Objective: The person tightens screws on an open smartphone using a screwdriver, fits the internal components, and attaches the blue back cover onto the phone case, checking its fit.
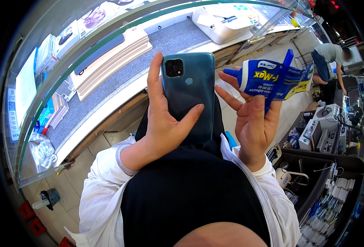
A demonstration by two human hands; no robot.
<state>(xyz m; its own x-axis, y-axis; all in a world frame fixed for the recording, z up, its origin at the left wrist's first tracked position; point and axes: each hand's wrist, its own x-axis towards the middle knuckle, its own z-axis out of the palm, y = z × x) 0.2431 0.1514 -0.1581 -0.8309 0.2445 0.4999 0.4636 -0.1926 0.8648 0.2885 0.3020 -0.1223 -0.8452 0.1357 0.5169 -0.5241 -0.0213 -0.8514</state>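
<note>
My left hand (160, 113) grips a dark teal smartphone (192, 99), its back turned up. The thumb lies across the phone's back and the fingers run along its left edge. A square camera block sits at the upper left corner of the phone, with a round sensor below it. In my right hand (254, 125) is a blue adhesive tube (268, 78) with yellow lettering, held sideways with its pointed blue nozzle toward the phone. A narrow blue plastic strip (287, 59) crosses the tube upright between my fingers; whether it is fixed to the tube, I cannot tell.
A glass display counter (103, 43) curves along the far left, holding boxes, a stack of beige boards (112, 61) and a white device (221, 24). Right, a dark workbench (338, 162) carries repair equipment, with a drawer of small parts. Another person (328, 61) bends there. Red stools (37, 225) stand lower left.
</note>
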